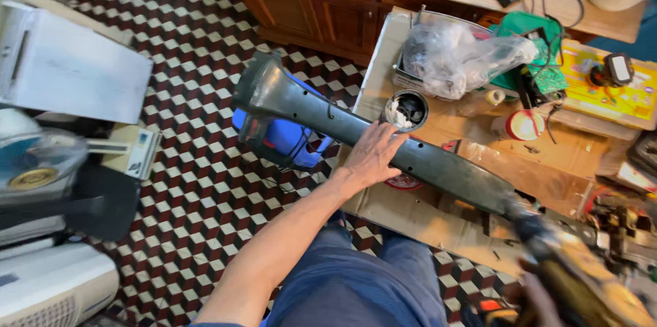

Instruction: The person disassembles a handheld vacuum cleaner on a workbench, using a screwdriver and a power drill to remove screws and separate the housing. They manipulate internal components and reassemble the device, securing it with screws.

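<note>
Long dark plastic housing (383, 142), flared at its upper-left end, runs diagonally from upper left of centre down to lower right, lying over a cardboard sheet (410, 217) on a low work surface. Left hand (373, 156) lies on top of it near mid-length, fingers wrapped over the edge, pressing it down. Right hand (540, 299), bottom right & blurred, is closed round a yellow-black power drill (582, 279) whose tip meets the housing's narrow end. Looks stiff, hollow, prob. light for its length but awkward; smooth dusty surface could slip or roll under the bit, so mid-body is the sane place to hold, flared mouth second. Behind it: small round tin (408, 109) w/ white stuff, crumpled clear plastic bag (458, 57), red tape roll (523, 125), green circuit board (547, 70). Blue object (287, 139) sits under the flared end. Floor (198, 60) is red-white-black cube-pattern tile; wooden cabinet (308, 5) along top, white appliances (55, 286) stacked at left. Cramped, cluttered.
</note>
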